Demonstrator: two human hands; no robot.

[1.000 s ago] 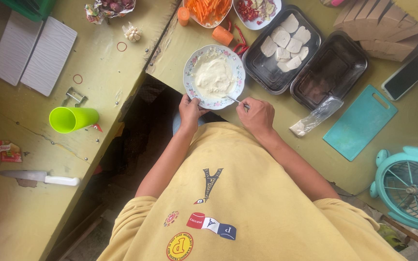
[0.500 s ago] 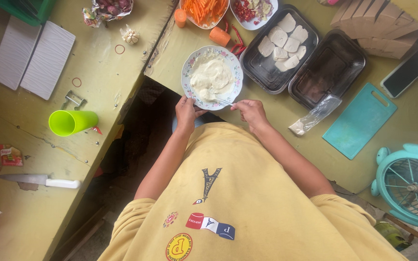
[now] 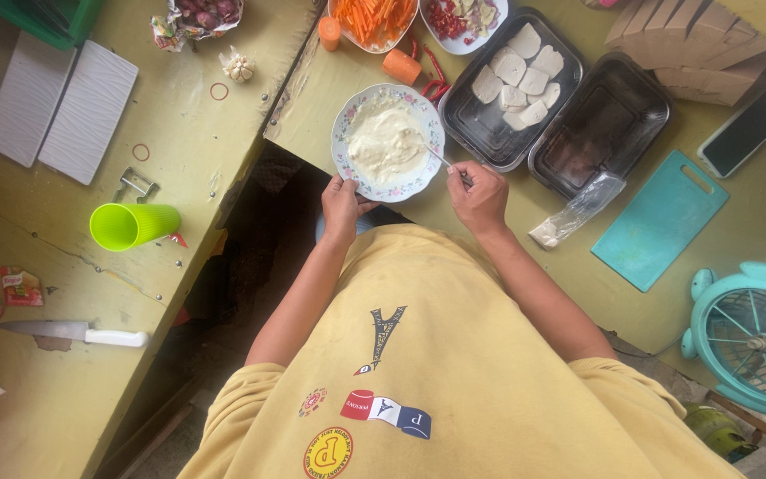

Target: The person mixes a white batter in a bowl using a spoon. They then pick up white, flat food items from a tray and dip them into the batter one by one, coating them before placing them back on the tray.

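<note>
I see my left hand curled on the near rim of the flowered bowl, fingers closed against its edge and steadying it on the yellow-green table. My right hand is closed in a loose fist just right of the bowl, pinching the handle of a thin metal utensil whose far end dips into the pale batter that fills the bowl; I cannot tell whether it is a spoon or a fork. The bowl sits at the table's near edge, right in front of me. Just beyond my right hand lies a dark tray holding white slices, and touching it on the right is a second dark tray. A crumpled clear plastic bag lies just right of my right hand, and a teal cutting board lies beyond the bag. Behind the bowl I see a dish of carrot strips, two carrot stubs and some red chillies. On the other table to my left lie a lime-green cup on its side, a white-handled knife and two white ribbed plates. A teal fan stands at the far right.
</note>
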